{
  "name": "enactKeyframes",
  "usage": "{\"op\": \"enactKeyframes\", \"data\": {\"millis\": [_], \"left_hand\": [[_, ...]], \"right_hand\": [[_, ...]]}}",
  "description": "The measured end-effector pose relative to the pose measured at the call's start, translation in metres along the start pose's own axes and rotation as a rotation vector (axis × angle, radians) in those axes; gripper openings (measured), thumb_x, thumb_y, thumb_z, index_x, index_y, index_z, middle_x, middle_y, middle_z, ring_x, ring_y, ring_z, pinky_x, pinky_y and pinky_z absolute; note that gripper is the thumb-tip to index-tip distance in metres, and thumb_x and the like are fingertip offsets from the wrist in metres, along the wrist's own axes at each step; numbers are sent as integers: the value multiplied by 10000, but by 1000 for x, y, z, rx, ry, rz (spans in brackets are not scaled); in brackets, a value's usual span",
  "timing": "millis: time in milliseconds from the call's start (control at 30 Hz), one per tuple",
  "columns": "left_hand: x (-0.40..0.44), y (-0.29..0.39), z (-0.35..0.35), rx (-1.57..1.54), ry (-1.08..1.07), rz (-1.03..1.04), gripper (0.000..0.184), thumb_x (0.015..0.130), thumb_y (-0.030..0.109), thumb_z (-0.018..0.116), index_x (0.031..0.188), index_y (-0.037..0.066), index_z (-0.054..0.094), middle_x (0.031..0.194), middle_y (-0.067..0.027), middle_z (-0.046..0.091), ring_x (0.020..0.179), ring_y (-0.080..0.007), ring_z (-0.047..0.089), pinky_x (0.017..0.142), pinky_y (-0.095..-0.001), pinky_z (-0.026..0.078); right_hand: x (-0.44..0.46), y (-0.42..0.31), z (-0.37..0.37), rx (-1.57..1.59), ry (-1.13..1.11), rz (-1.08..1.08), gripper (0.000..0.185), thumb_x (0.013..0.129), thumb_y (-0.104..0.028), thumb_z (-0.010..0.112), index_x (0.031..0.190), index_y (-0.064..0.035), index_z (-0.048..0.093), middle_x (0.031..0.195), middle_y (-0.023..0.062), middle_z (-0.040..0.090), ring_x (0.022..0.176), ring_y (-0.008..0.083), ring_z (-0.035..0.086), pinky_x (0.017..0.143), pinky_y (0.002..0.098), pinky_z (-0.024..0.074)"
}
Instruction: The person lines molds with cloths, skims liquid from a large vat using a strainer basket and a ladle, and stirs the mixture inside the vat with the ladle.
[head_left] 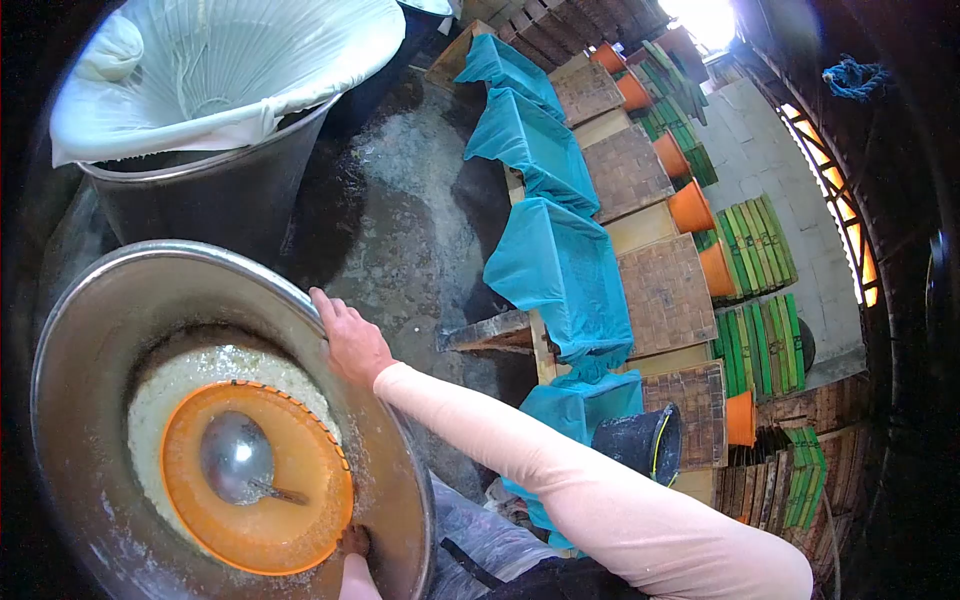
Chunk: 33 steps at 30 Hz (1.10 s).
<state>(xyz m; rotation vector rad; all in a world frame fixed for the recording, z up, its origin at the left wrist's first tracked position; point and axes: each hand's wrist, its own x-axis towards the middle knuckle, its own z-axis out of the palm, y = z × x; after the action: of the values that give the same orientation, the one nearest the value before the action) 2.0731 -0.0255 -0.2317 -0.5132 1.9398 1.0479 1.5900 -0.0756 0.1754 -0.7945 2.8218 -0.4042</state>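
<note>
A large round metal vat (70, 330) fills the lower left, with pale, lumpy wet material (150, 450) inside. On that material sits an orange basin (190, 535) with dark stitching along part of its rim. Cloudy liquid appears to lie in it, along with a shiny metal ladle (236, 458) whose handle points to the lower right. My right hand (352, 338), below a pale pink sleeve, is closed over the vat's upper right rim. Down inside the vat, my left hand (355, 543) is at the orange basin's lower right rim, its fingers mostly in shadow and seemingly gripping it.
Ahead on the left stands a dark drum (200, 205) draped with white cloth (240, 60). To the right run several trays lined with turquoise cloth (560, 270), woven mats (665, 290), orange buckets (690, 207) and green slatted frames (760, 340). A black bucket (635, 445) is nearer me; the floor (400, 210) looks wet.
</note>
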Motion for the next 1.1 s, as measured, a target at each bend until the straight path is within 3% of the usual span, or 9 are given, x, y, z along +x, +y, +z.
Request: {"op": "enactKeyframes", "data": {"millis": [100, 333, 500, 633, 733, 800, 933, 1000, 1100], "left_hand": [[-36, 39, -48, 100, -86, 58, 509, 967, 458, 356, 1270, 87, 527, 1362, -231, 455, 1255, -421, 419, 1058, -572, 264], [-9, 16, -14, -3, -43, -160, 479, 968, 484, 357, 1308, 190, 522, 1409, -234, 410, 1356, -396, 295, 1097, -556, 251], [-44, 54, -60, 78, -93, -78, 466, 968, 450, 367, 1332, 194, 507, 1444, -94, 414, 1353, -454, 285, 1084, -602, 244], [-64, 74, -86, 7, -164, -150, 554, 977, 510, 318, 1424, 207, 441, 1494, -202, 358, 1403, -472, 201, 1115, -564, 234], [-29, 37, -42, 179, -125, -13, 525, 982, 491, 325, 1407, 213, 458, 1514, -196, 321, 1386, -465, 243, 1093, -572, 279], [-17, 26, -22, 68, 11, -218, 424, 963, 417, 395, 1344, 262, 500, 1473, -41, 392, 1338, -494, 294, 1060, -632, 267], [0, 1, 2, 116, 5, -152, 403, 963, 376, 405, 1324, 241, 522, 1486, -39, 377, 1336, -502, 290, 1040, -635, 299], [-1, 0, -2, 321, -29, 51, 396, 968, 338, 403, 1335, 235, 507, 1491, -36, 369, 1340, -500, 281, 1027, -642, 315], [-10, 16, -22, 233, -131, -5, 382, 971, 306, 400, 1330, 230, 503, 1483, -34, 384, 1332, -513, 280, 1055, -635, 285]], "right_hand": [[1, -1, -1, 3, -6, 0, 776, 743, -46, 656, 1419, -72, 277, 1183, 184, 538, 1092, 373, 570, 853, 460, 531], [1, -2, -2, 10, -7, -4, 784, 739, -53, 667, 1419, -66, 275, 1167, 180, 539, 1090, 374, 569, 848, 463, 530], [0, -2, 1, -9, 26, -21, 744, 758, -42, 620, 1422, -46, 284, 1136, 178, 541, 1051, 354, 587, 819, 440, 543], [-2, -1, 0, -17, 78, -57, 690, 781, -29, 565, 1419, -35, 301, 1094, 170, 547, 1008, 341, 606, 783, 422, 554], [-1, 1, 3, -37, 91, -48, 678, 787, -31, 559, 1417, -37, 308, 1078, 162, 551, 995, 334, 612, 778, 420, 555], [-2, 1, 2, -35, 91, -47, 674, 789, -34, 557, 1417, -38, 311, 1075, 161, 552, 989, 333, 614, 776, 420, 555], [0, 1, 2, 8, 30, -13, 738, 769, -48, 598, 1432, -68, 276, 1131, 184, 547, 1046, 360, 584, 829, 449, 537], [0, 2, 4, 6, 42, -8, 733, 769, -44, 594, 1431, -67, 280, 1124, 183, 550, 1042, 357, 586, 827, 449, 537], [-1, 1, 3, 0, 51, -7, 724, 769, -37, 587, 1428, -64, 289, 1115, 183, 555, 1034, 352, 592, 822, 447, 538]]}}
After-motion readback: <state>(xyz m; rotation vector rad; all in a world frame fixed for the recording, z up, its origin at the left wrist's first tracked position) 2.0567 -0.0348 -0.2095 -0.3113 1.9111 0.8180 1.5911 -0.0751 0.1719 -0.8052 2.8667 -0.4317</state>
